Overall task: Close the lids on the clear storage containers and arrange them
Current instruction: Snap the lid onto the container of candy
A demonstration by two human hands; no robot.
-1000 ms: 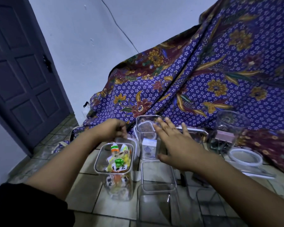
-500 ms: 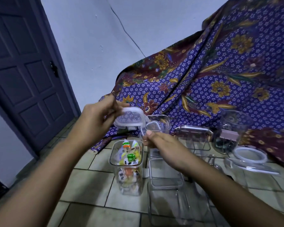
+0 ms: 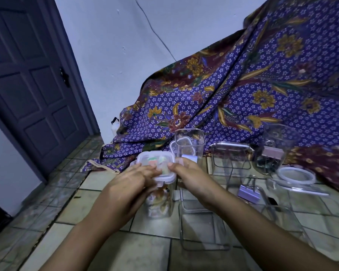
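Count: one square lid (image 3: 155, 164), at least six clear containers (image 3: 203, 229) on the tiled floor (image 3: 47, 222). The lid sits atop the candy-filled container (image 3: 160, 202). Left hand (image 3: 128, 184): fingers straight, together, pressing the lid. Right hand (image 3: 192, 178): thumb pinching its right edge, other fingers hidden.

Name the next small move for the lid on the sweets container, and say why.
Probably press the lid down evenly until it snaps shut. It already sits on the sweets container, with the left hand and right hand at its edges, but it does not look latched yet.
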